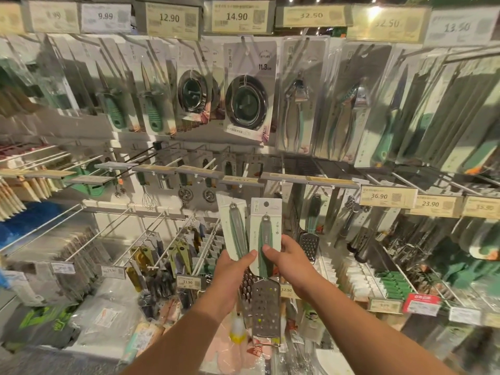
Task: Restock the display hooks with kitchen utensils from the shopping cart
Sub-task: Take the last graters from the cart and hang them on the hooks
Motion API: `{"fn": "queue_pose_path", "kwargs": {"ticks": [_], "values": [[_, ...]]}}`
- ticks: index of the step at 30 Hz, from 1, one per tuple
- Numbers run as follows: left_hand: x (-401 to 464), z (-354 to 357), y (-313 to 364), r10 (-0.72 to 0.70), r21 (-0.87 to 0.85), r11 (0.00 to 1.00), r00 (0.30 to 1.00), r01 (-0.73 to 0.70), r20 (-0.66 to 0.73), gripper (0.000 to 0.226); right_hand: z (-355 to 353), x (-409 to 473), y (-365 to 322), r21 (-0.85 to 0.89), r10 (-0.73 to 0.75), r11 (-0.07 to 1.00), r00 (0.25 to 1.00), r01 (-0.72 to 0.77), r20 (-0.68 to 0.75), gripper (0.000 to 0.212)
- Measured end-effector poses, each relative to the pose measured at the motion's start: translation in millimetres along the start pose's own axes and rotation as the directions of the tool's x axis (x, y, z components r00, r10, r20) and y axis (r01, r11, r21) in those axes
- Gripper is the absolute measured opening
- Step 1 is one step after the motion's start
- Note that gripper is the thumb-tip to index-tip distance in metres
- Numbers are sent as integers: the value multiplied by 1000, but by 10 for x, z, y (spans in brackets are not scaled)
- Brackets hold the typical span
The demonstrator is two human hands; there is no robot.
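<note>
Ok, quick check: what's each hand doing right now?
Left hand: holding the left carded grater.
Right hand: holding the right carded grater, thumb across its green handle.

Along the top rail, price tags are read as 9.99 [105, 16], 12.90 [169, 17], 14.90 [237, 16], 32.50 [311, 15], a second 32.50 [387, 23] and 13.50 [456, 27]. "11.3 cm" is printed on the card of a hanging sink strainer [246, 102]. On the middle rail at the right, tags are marked 36.90 [379, 196] and 23.90 [430, 204]. Lower down, tags of 15.90 [111, 270], 11.90 [187, 282] and 12.90 [286, 290] are seen. Other print is too blurred to be read.
</note>
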State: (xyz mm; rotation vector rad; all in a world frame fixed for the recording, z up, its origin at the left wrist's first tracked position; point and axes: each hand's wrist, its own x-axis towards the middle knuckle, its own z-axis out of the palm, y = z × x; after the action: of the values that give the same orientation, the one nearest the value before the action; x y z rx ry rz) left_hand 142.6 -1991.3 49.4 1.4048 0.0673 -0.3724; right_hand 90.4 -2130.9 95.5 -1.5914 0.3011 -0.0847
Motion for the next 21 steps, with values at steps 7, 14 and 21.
{"fn": "queue_pose_path", "kwargs": {"ticks": [7, 14, 21], "values": [[-14, 41, 35, -3, 26, 1000, 999, 2, 39, 33, -79, -7, 56, 30, -49, 998, 998, 50, -27, 21], [-14, 48, -52, 6, 64, 998, 997, -10, 71, 68, -115, 5, -14, 22, -120, 992, 984, 124, -134, 22], [-15, -11, 42, 2, -23, 1000, 996, 0, 84, 22, -186, 176, -82, -104, -88, 993, 960, 62, -265, 14]]}}
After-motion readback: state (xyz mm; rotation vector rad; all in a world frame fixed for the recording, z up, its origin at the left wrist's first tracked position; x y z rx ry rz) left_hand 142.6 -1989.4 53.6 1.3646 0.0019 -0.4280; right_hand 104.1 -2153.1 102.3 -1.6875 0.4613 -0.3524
